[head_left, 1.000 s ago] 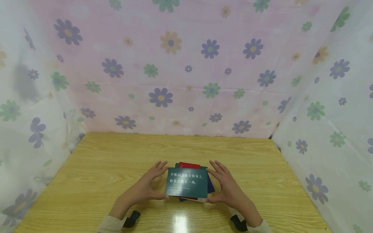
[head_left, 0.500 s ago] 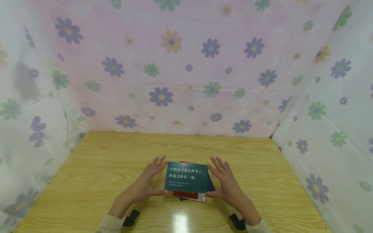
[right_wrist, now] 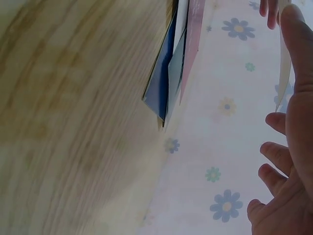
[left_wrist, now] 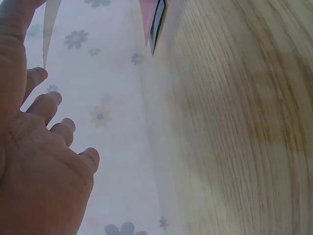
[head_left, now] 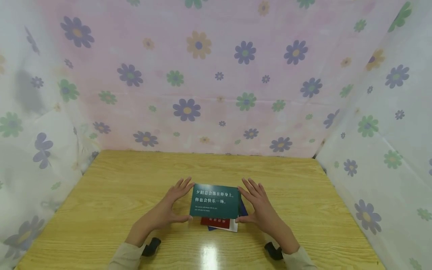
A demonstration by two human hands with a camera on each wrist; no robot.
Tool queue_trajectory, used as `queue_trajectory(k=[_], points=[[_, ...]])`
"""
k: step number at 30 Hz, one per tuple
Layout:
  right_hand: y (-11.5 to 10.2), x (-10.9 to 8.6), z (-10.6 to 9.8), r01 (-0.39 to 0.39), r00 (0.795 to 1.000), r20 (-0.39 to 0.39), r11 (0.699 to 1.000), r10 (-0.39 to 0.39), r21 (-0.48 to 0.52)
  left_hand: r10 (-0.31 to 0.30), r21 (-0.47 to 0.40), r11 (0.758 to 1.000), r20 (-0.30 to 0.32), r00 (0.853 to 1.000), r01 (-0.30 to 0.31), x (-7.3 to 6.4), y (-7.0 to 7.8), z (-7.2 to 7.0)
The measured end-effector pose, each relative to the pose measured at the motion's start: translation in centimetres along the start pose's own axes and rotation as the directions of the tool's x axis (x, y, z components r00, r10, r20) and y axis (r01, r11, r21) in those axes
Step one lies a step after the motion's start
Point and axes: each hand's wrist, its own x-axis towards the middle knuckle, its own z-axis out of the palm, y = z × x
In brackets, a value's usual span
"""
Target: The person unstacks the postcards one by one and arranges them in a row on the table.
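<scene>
A dark green card [head_left: 214, 201] with white Chinese lettering is held up by its two short sides. My left hand [head_left: 168, 210] pinches its left side, thumb at the near corner and index finger at the far corner. On the right side my right hand [head_left: 261, 212] holds it the same way, other fingers spread. Below the card lies a loose pile: a red booklet [head_left: 215, 223], a white one [head_left: 233, 225] and a blue one [head_left: 242, 209], partly hidden. In the right wrist view a gap shows between the card's thin edge [right_wrist: 284, 58] and the pile.
The pile rests on a wood-grain table [head_left: 141, 172]. A flower-patterned cloth [head_left: 216, 67] rises behind the table and along both sides. Black wrist mounts [head_left: 152, 246] sit by the cuffs of both sleeves.
Both hands have raised the green card up and away from the pile. More of the red and white booklets now shows at its near edge. The pile stays put.
</scene>
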Motion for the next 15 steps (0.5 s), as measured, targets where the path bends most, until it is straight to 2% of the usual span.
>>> queue_trajectory(k=[15], points=[[1.3, 1.0, 0.4, 0.028, 0.999, 0.02, 0.999, -0.027, -0.034, -0.009, 0.021, 1.0, 0.025, 1.0, 0.009, 1.0, -1.1, 0.0]])
